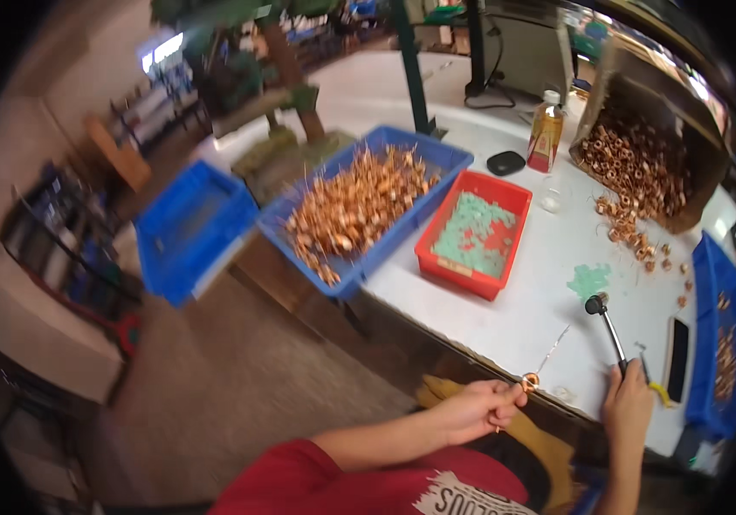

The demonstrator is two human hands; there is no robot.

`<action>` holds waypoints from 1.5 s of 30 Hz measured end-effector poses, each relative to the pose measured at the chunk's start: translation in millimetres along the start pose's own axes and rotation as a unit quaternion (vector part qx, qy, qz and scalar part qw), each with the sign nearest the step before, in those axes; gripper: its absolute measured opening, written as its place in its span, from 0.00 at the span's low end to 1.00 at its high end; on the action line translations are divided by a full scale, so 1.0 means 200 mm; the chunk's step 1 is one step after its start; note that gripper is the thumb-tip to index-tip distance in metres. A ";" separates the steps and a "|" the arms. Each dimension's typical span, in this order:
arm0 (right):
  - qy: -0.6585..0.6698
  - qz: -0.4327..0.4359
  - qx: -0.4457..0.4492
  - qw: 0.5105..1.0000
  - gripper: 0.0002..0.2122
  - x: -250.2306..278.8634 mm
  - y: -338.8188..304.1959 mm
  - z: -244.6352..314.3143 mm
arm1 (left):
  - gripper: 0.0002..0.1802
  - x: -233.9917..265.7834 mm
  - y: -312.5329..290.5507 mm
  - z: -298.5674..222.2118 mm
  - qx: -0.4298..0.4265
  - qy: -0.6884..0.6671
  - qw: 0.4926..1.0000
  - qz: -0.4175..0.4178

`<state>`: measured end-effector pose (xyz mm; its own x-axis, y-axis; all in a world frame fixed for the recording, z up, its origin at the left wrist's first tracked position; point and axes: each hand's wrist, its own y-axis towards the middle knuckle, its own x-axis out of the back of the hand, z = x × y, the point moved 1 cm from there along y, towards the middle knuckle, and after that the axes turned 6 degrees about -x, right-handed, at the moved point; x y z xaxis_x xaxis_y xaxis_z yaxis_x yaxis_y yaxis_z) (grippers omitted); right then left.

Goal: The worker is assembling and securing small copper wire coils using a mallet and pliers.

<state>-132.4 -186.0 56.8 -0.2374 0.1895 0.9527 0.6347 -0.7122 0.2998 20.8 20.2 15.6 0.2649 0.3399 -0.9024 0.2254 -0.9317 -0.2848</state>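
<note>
Near the table's front edge, my left hand (pixel 481 409) pinches a small copper coil (pixel 531 380) between thumb and fingertips. A thin pale strip or wire (pixel 554 348) sticks up from the coil. My right hand (pixel 629 400) is wrapped round the dark handle of a small hammer (pixel 610 330), whose round black head points away from me above the table. Just beyond that head lies a patch of pale green pieces (pixel 589 281). A yellow-handled tool (pixel 661 394), partly hidden, lies close to my right hand.
A red tray (pixel 462 283) holds pale green pieces; the blue tray (pixel 359 276) beside it is heaped with copper coils. More coils spill from a cardboard box (pixel 707 167). A bottle (pixel 545 137), a phone (pixel 678 360) and a second blue tray (pixel 704 343) stand around the white table.
</note>
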 end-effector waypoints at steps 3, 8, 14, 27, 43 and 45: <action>-0.085 -0.033 -0.002 0.996 0.13 -0.10 -0.01 -0.01 | 0.03 -0.09 -0.11 -0.08 -0.023 0.058 0.998 0.004; -0.027 -0.131 0.025 0.991 0.15 0.00 0.02 0.08 | 0.08 -0.24 -0.11 -0.04 -0.067 0.114 0.991 0.032; 0.694 0.142 -0.052 0.703 0.15 0.20 -0.17 0.27 | 0.12 -0.36 0.00 0.03 -0.079 0.185 0.978 0.063; 0.876 0.232 -0.145 0.398 0.17 0.09 -0.24 0.18 | 0.13 -0.35 0.06 0.15 -0.031 0.244 0.968 0.043; 0.883 0.167 -0.165 0.407 0.17 0.11 -0.27 0.19 | 0.10 -0.37 0.02 0.13 -0.081 0.306 0.946 0.070; 0.884 0.124 -0.168 0.417 0.18 0.12 -0.26 0.19 | 0.10 -0.39 0.02 0.14 -0.156 0.366 0.916 0.047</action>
<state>-143.3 -119.3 65.7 -0.5550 -0.5024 -0.6630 0.7329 -0.6723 -0.1040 -24.9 -12.9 76.8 0.8287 0.3620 -0.4267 0.3971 -0.9177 -0.0074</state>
